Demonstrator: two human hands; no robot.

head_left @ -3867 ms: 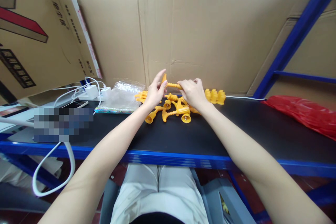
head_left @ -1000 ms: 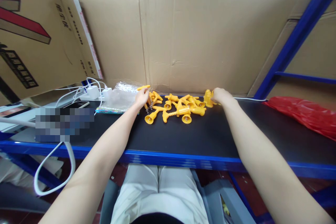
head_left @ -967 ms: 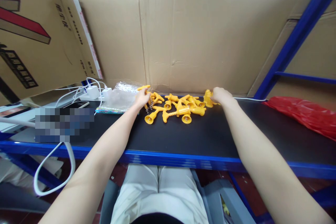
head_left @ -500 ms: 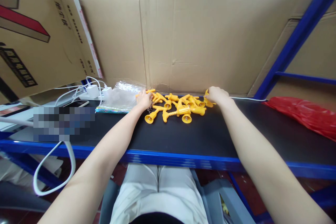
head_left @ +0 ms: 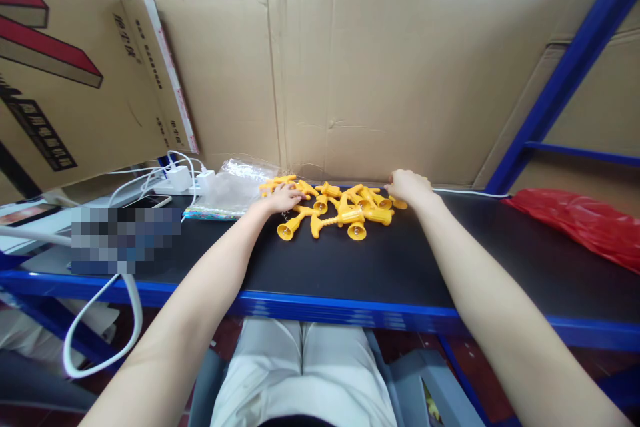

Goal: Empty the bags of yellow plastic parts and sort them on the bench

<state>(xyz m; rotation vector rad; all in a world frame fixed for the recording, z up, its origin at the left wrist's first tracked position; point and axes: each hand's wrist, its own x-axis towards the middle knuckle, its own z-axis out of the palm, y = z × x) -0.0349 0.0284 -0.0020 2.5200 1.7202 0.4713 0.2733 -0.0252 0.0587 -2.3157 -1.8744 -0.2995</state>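
Several yellow plastic pieces (head_left: 353,215) lie in a loose heap at the back of the black shelf top. They have flared cup ends, ribbed bodies and twisted stems; small metal parts show inside some cups. My left hand (head_left: 285,199) rests on the heap's left end, its fingers stretched out and apart over the pieces. At the right end, my right hand (head_left: 411,187) is closed, with fingers curled together. A yellow piece (head_left: 399,203) lies just under it, partly covered. Whatever those fingers hold, if anything, is hidden.
Clear plastic bags (head_left: 233,188) lie left of the heap, near white chargers and cables (head_left: 179,177). A red plastic bag (head_left: 575,220) sits far right. A cardboard panel (head_left: 400,80) stands behind; a blue rail (head_left: 350,310) forms the front edge.
My left hand has shifted right over the heap and its fingers have spread. My right hand has moved slightly left; the yellow piece seen upright at its fingertips no longer shows there.
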